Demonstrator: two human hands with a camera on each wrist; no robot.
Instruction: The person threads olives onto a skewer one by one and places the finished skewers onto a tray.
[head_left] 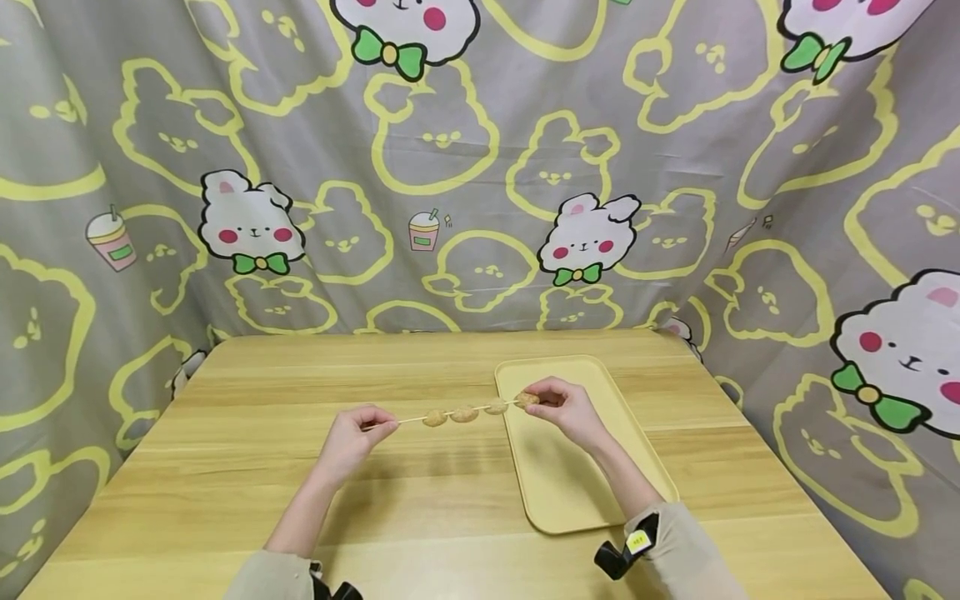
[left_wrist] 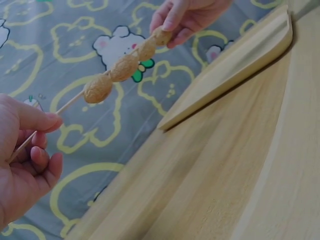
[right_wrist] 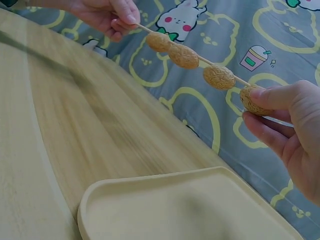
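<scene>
A thin wooden skewer (head_left: 411,420) carries several brown, wrinkled oval balls (right_wrist: 219,77) in a row. My left hand (head_left: 356,437) pinches its bare end between thumb and fingers, and in the left wrist view the stick's tail runs back under the palm. At the other end, my right hand (head_left: 573,417) grips the outermost ball (right_wrist: 255,102) with the thumb on top and fingers beneath. That ball covers the skewer's tip. Gaps of bare stick show between some balls in the right wrist view. The skewer is held up nearly level, above the table.
On the wooden table (head_left: 420,517) a shallow cream-yellow tray (head_left: 555,508) lies at the right, partly under my right hand and forearm. A grey curtain (head_left: 480,167) with cartoon rabbits hangs behind the table and along its sides.
</scene>
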